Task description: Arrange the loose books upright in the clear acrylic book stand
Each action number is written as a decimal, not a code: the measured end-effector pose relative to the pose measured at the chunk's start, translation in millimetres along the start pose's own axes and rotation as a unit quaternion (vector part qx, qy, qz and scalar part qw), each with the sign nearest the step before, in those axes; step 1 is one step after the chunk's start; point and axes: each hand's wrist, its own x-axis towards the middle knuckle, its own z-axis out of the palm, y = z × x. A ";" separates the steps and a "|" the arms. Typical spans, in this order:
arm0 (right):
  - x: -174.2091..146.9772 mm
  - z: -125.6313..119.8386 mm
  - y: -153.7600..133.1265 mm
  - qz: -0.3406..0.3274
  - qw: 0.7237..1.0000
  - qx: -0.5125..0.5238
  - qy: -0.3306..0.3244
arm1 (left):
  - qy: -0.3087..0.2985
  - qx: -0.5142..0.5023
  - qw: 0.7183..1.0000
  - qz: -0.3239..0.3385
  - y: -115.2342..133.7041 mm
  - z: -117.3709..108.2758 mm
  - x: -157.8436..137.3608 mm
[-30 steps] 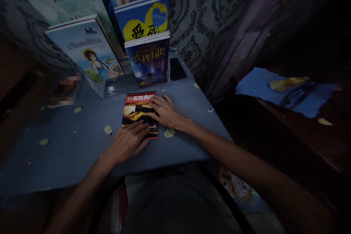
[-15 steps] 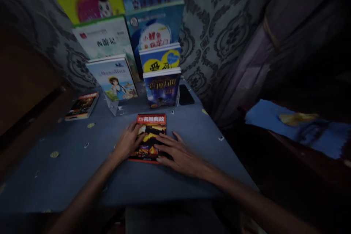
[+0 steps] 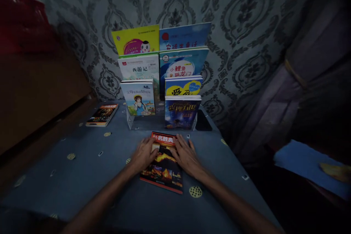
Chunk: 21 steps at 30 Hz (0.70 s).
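Left hand (image 3: 144, 153) and right hand (image 3: 187, 156), both loosely spread with no grip seen to be taken, are laid at opposite long edges of a red-and-black book (image 3: 164, 160), neither nearer. It is set flat on the desk (image 3: 82, 175) between them, its long axis pointed roughly toward upright books (image 3: 182, 113) held in a clear stand (image 3: 130, 121).
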 end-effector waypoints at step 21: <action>-4.2 -2.3 1.6 0.048 0.836 0.545 0.031 | 0.001 -0.649 0.751 -0.121 -18.7 -30.6 9.6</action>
